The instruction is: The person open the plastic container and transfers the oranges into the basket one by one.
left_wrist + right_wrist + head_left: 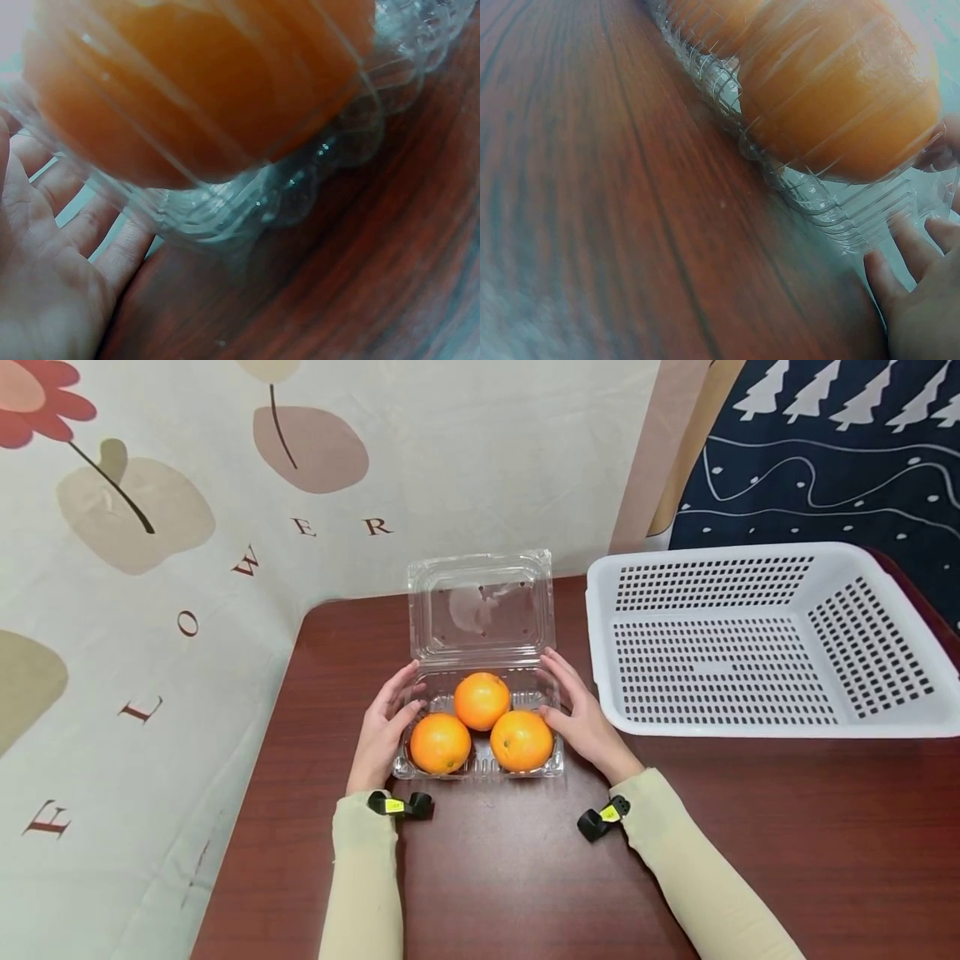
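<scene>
A clear plastic clamshell container (480, 767) sits on the table, its lid (482, 610) raised at the back. Three oranges lie in it: one orange (482, 702) behind, a left orange (440, 743) and a right orange (522, 741) in front. My left hand (384, 727) holds the container's left side, thumb at the rim and fingers (90, 225) along the outer wall. On the opposite side, my right hand (588, 727) holds the container with its thumb over the rim beside the right orange. Some fingers (911, 251) show against the clear wall.
A white perforated basket (720, 727) stands right of the container on the brown table (495, 868). Printed cloth (480, 468) hangs behind and to the left. Dark blue cloth (825, 477) with tree shapes is at the back right.
</scene>
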Motion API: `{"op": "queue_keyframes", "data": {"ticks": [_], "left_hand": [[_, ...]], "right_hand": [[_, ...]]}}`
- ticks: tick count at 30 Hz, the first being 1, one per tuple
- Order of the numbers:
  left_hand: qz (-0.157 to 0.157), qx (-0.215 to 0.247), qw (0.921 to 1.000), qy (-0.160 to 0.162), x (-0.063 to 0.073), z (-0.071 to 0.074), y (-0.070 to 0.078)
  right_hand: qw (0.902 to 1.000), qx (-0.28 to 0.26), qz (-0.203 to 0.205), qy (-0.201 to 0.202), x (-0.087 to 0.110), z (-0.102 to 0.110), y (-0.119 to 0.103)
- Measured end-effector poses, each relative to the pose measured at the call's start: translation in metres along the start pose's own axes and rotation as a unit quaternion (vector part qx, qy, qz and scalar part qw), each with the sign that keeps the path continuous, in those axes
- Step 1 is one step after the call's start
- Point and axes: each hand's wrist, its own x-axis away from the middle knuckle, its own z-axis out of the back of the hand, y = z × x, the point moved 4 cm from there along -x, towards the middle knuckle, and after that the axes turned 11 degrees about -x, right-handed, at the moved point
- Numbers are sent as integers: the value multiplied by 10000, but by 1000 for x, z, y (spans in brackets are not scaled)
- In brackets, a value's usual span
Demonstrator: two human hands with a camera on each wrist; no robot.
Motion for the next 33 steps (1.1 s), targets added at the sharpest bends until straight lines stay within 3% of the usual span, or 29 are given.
{"op": "queue_keyframes", "data": {"ticks": [19,33], "left_hand": [[34,19,10000,41,-2,0,0],[161,-74,9998,39,0,0,1]], "right_hand": [[9999,-64,110,-24,-1,0,-2],[9999,86,-92,99,0,1,0]]}}
